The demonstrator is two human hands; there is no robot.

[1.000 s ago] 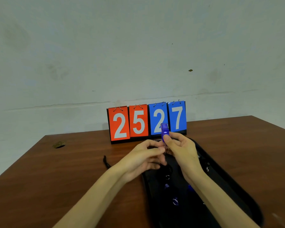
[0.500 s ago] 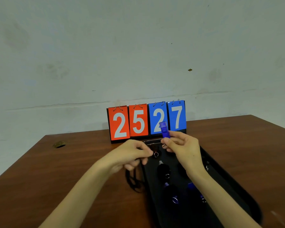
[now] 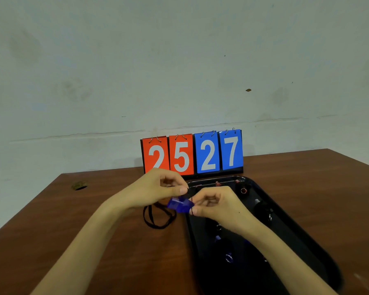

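1. Tray (image 3: 307, 248), black, nearest you, under your right forearm. Contents are dark and blurred: small blue pieces and metal rings (image 3: 228, 258) show, but you cannot make out whole shapes. The near end is cut off by the frame edge.

2. Black cord (image 3: 158, 220), looped slack on the table (image 3: 51, 241), below and just nearer than your left fingers. One strand rises toward the hands.

3. Blue whistle (image 3: 180, 205), translucent, held off the table between your two hands: directly under your left thumb (image 3: 180, 190), and touching your right fingertips (image 3: 197, 210) at its right end.

4. Right hand (image 3: 217, 206), fingers curled, thumb and forefinger pinched together at the whistle's right end, where a thin cord strand crosses. Whether the pinch catches the ring, the cord or the body itself is too small to tell.

5. Left hand (image 3: 156, 189), fingers curled, thumb pressed to forefinger on the cord, just above the whistle. The cord inside the fist is mostly hidden.

6. Far end of the tray, beyond your right fingers: more dark pieces, one with a reddish ring (image 3: 243, 190).

7. Score cards (image 3: 192, 154), beyond both hands, reading 2 5 in red and 2 7 in blue; your left knuckles cover the lower corner of the first card.

8. Hole (image 3: 79, 185) in the tabletop, well left of your left fingers.
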